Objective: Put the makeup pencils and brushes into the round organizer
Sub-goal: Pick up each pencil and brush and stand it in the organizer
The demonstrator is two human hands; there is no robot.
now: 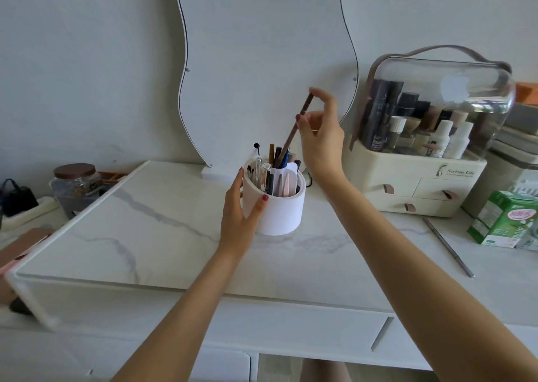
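A white round organizer (283, 213) stands on the marble tabletop (163, 236), with several pencils and brushes upright in its compartments. My left hand (243, 213) wraps its left side, thumb on the front wall. My right hand (321, 131) is above and to the right of it, pinching a long brown makeup pencil (300, 119) that slants down with its lower tip inside the organizer's back compartment. One thin grey pencil (448, 246) lies flat on the table to the right.
A cream cosmetics case (422, 189) with a clear domed lid stands at the right, a green carton (503, 221) beside it. A wavy mirror (262, 61) leans on the wall behind. A brown-lidded jar (75, 181) sits at the left.
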